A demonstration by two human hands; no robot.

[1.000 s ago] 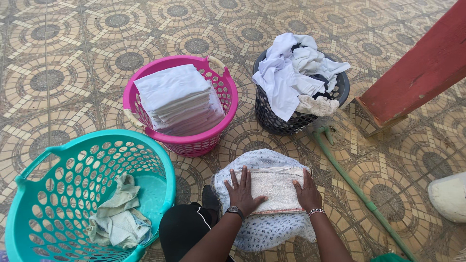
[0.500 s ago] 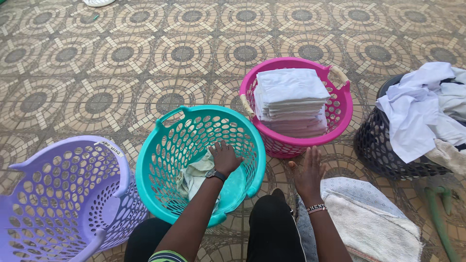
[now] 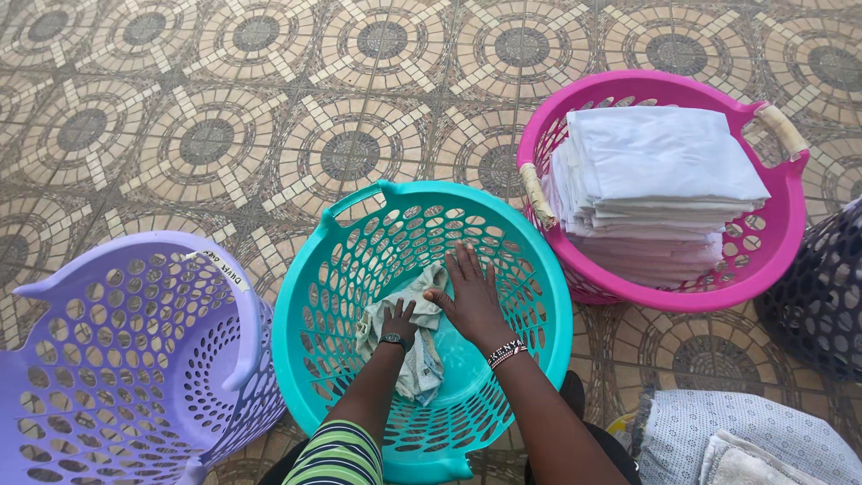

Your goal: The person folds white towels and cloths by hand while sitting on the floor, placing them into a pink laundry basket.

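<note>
- The patterned tile floor (image 3: 269,117) fills the view, and every basket stands on it.
- A teal basket (image 3: 359,269) sits in the middle, with both hands reaching down inside it.
- A lilac basket (image 3: 117,359) lies tipped on its side just left of the teal one, touching it.
- A pink basket (image 3: 772,242) stands to the right, holding a neat stack of folded white cloths (image 3: 660,171).
- The edge of a dark basket (image 3: 822,296) shows at the far right.
- A pale quilted cloth (image 3: 745,436) lies at the lower right.
- A crumpled pale green cloth (image 3: 422,364) lies on the bottom of the teal basket.
- The right hand (image 3: 471,301) rests flat on that cloth, its grip apart with fingers spread.
- The left hand (image 3: 400,319) has its grip clamped on a fold of the same cloth.
</note>
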